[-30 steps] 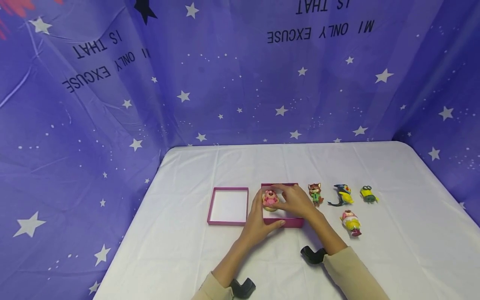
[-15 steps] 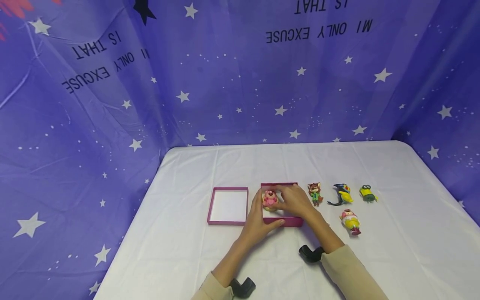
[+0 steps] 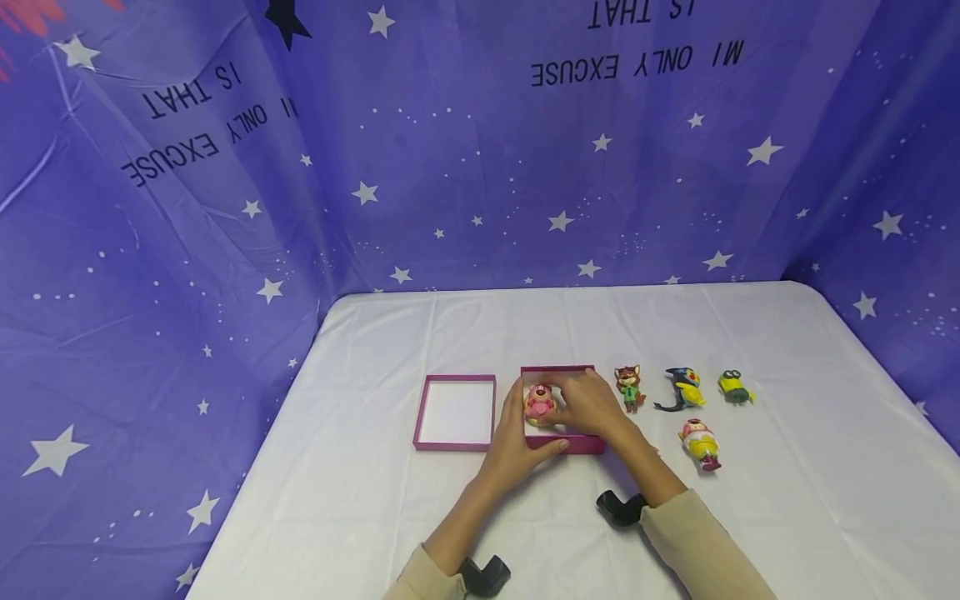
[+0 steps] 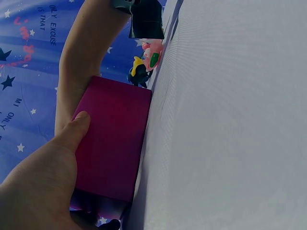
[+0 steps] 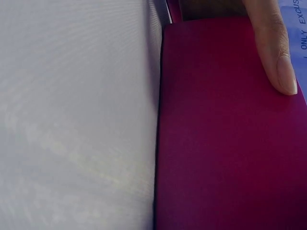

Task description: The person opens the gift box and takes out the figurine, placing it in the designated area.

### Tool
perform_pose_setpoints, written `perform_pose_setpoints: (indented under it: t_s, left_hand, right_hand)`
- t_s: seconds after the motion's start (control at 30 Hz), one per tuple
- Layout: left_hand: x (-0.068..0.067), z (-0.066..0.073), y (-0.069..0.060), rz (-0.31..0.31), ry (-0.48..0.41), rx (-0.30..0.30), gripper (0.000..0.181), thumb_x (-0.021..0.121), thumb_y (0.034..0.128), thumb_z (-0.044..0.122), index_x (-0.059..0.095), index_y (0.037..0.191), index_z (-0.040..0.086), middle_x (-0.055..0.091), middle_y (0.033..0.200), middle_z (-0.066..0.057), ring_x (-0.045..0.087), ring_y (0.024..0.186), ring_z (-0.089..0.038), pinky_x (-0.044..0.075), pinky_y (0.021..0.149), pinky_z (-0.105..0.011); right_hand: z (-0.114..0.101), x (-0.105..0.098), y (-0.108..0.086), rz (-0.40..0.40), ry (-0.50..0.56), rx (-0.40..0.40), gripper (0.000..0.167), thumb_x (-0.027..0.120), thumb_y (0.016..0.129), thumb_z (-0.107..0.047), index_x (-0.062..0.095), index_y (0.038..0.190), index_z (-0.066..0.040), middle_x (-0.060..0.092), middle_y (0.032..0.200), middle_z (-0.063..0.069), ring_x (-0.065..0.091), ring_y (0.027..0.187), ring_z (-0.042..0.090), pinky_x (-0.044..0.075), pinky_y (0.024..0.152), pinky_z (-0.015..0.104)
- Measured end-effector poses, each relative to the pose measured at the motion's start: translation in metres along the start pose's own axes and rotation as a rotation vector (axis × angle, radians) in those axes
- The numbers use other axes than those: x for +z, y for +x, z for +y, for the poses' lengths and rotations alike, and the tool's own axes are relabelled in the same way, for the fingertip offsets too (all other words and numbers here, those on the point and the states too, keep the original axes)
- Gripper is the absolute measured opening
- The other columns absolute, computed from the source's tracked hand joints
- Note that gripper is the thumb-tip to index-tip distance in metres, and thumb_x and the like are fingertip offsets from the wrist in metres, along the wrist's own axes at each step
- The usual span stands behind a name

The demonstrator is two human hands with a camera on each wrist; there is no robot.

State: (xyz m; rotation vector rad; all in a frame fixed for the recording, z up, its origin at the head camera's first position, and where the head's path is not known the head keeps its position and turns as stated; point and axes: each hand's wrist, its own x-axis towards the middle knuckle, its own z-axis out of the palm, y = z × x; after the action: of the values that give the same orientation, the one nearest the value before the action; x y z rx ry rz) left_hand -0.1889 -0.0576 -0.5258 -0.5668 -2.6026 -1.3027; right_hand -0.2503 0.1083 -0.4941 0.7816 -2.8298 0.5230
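Note:
In the head view, my left hand [image 3: 512, 454] grips the near left corner of a magenta box [image 3: 581, 447]. Its thumb [image 4: 79, 127] lies on the box's front wall in the left wrist view, the fingers along the left side. My right hand [image 3: 594, 404] reaches over the box's right side and holds a pink bear figurine [image 3: 538, 403] inside, against the left of the box, between thumb and fingers. Part of the figurine and the box floor are hidden by this hand. The right wrist view shows mostly the box's front wall [image 5: 220, 129].
Left of the box lies a shallow magenta-rimmed lid [image 3: 454, 447], white inside. To the right are a fox figurine [image 3: 630, 388], a dark blue and yellow figurine [image 3: 683, 389], a yellow-green minion figurine [image 3: 735, 387] and a pink-headed figurine in yellow [image 3: 701, 445]. A patterned curtain [image 3: 480, 167] hangs behind.
The pink bear figurine has tipped slightly inside the box under my right hand. My left hand stays at the box's corner.

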Motion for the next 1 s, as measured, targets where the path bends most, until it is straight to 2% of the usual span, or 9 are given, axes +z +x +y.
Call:
perform_pose_setpoints:
  t_s: [0.03, 0.1, 0.27, 0.4, 0.53, 0.6, 0.8, 1.0]
  left_hand:
    - [0.0, 0.0, 0.0, 0.0, 0.0, 0.001, 0.109, 0.071, 0.0751, 0.05, 0.005, 0.147, 0.002, 0.015, 0.15, -0.018, 0.024, 0.134, -0.034, 0.031, 0.103, -0.049]
    - [0.0, 0.0, 0.001, 0.0, 0.002, 0.001, 0.109, 0.071, 0.075, 0.05, 0.005, 0.147, 0.002, 0.015, 0.15, -0.018, 0.025, 0.134, -0.033, 0.032, 0.103, -0.048]
    - [0.0, -0.001, 0.001, -0.008, 0.012, -0.024, 0.109, 0.071, 0.0741, 0.052, 0.006, 0.148, 0.003, 0.015, 0.151, -0.017, 0.025, 0.134, -0.031, 0.031, 0.103, -0.047]
    - [0.002, -0.003, 0.001, -0.019, 0.006, -0.039, 0.11, 0.07, 0.0741, 0.053, 0.004, 0.148, 0.005, 0.013, 0.152, -0.014, 0.024, 0.135, -0.03, 0.031, 0.104, -0.046]
    - [0.002, -0.004, 0.001, -0.022, 0.003, -0.037, 0.109, 0.069, 0.0746, 0.053, 0.003, 0.148, 0.007, 0.012, 0.152, -0.012, 0.022, 0.136, -0.028, 0.03, 0.105, -0.046]
    - [0.003, -0.004, 0.001, -0.023, 0.006, -0.035, 0.109, 0.069, 0.0747, 0.054, 0.003, 0.148, 0.007, 0.012, 0.152, -0.011, 0.021, 0.136, -0.027, 0.029, 0.105, -0.045]
    - [0.002, -0.003, 0.001, -0.024, 0.017, -0.03, 0.109, 0.069, 0.0747, 0.054, 0.003, 0.148, 0.008, 0.012, 0.152, -0.011, 0.02, 0.136, -0.028, 0.03, 0.105, -0.045]
    - [0.002, -0.002, 0.002, -0.026, 0.03, -0.034, 0.11, 0.069, 0.074, 0.054, 0.004, 0.148, 0.007, 0.013, 0.152, -0.012, 0.02, 0.136, -0.028, 0.029, 0.105, -0.045]
  right_hand:
    - [0.0, 0.0, 0.0, 0.004, 0.0, 0.0, 0.066, 0.08, 0.06, -0.05, 0.066, 0.113, -0.013, 0.068, 0.076, -0.001, 0.057, 0.064, 0.016, 0.04, 0.088, 0.052]
    - [0.0, 0.0, 0.001, 0.001, 0.002, 0.0, 0.067, 0.08, 0.06, -0.051, 0.066, 0.113, -0.013, 0.064, 0.066, -0.004, 0.051, 0.058, 0.014, 0.042, 0.084, 0.048]
    - [0.002, -0.002, 0.0, -0.004, 0.044, -0.025, 0.065, 0.079, 0.061, -0.052, 0.066, 0.112, -0.014, 0.043, 0.051, -0.012, 0.037, 0.051, 0.008, 0.041, 0.074, 0.042]
    - [0.005, -0.006, -0.002, -0.014, 0.129, -0.057, 0.061, 0.079, 0.064, -0.048, 0.066, 0.113, -0.014, 0.037, 0.051, -0.014, 0.034, 0.05, 0.005, 0.034, 0.066, 0.034]
    - [0.006, -0.015, -0.005, -0.023, 0.238, -0.07, 0.061, 0.08, 0.065, -0.045, 0.066, 0.115, -0.013, 0.028, 0.048, -0.014, 0.024, 0.046, 0.003, 0.027, 0.05, 0.023]
    - [0.005, -0.024, -0.007, -0.025, 0.271, -0.066, 0.062, 0.08, 0.065, -0.045, 0.065, 0.115, -0.013, 0.025, 0.048, -0.013, 0.02, 0.045, 0.003, 0.022, 0.045, 0.022]
    - [0.0, -0.057, -0.016, 0.003, 0.271, -0.032, 0.063, 0.079, 0.064, -0.05, 0.065, 0.116, -0.017, 0.028, 0.05, -0.012, 0.023, 0.049, 0.006, 0.024, 0.053, 0.026]
    - [0.009, -0.086, -0.03, 0.054, 0.252, -0.038, 0.061, 0.08, 0.064, -0.049, 0.065, 0.116, -0.02, 0.028, 0.052, -0.012, 0.025, 0.051, 0.007, 0.024, 0.05, 0.026]
